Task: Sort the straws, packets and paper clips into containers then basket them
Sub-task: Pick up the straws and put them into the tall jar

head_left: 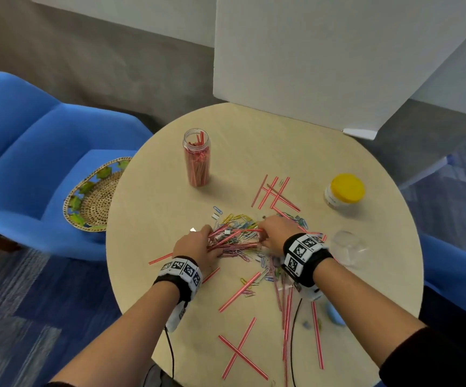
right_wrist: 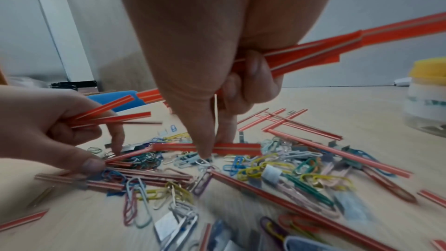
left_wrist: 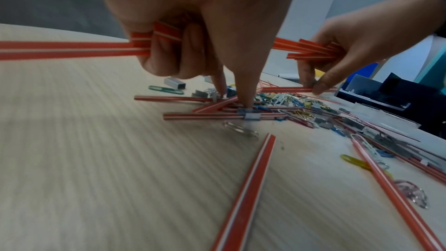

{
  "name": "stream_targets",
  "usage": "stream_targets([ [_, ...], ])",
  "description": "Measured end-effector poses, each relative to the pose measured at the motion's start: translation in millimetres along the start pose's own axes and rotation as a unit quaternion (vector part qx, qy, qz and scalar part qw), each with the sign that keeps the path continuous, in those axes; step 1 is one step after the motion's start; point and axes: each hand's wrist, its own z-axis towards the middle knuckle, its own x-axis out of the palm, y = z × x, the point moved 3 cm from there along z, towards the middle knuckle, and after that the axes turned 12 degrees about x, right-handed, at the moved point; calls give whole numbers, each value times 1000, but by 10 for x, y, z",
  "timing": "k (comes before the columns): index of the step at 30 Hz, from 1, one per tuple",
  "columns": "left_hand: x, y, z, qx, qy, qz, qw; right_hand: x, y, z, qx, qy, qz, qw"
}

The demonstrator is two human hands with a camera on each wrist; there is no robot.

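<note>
Sorting looks barely begun: the tall jar (head_left: 196,157) holds some straws, yet both the left hand (head_left: 198,245) and right hand (head_left: 275,229) grip straw bundles over the paper-clip pile (head_left: 237,233) on the counter (head_left: 324,152), the basket (head_left: 92,196) waiting empty left of the jar.

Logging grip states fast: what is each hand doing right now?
Left hand: closed on a bundle of red striped straws, fingertips pinching another in the pile.
Right hand: closed on its own straw bundle, fingertips pinching another straw.
</note>
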Motion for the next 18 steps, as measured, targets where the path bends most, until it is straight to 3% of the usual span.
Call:
stream_targets([
  [7, -23, 25, 39, 27, 34, 47, 998, 129, -108, 6, 15, 32, 8, 999],
  [10, -32, -44, 68, 72, 63, 121, 988, 122, -97, -29, 25, 68, 0, 997],
  [14, -23, -132, 107, 94, 105, 210, 967, 79, -148, -73, 39, 45, 40, 997],
  [18, -92, -116, 141, 86, 108, 160, 977, 124, -33, -218, 13, 65, 91, 994],
])
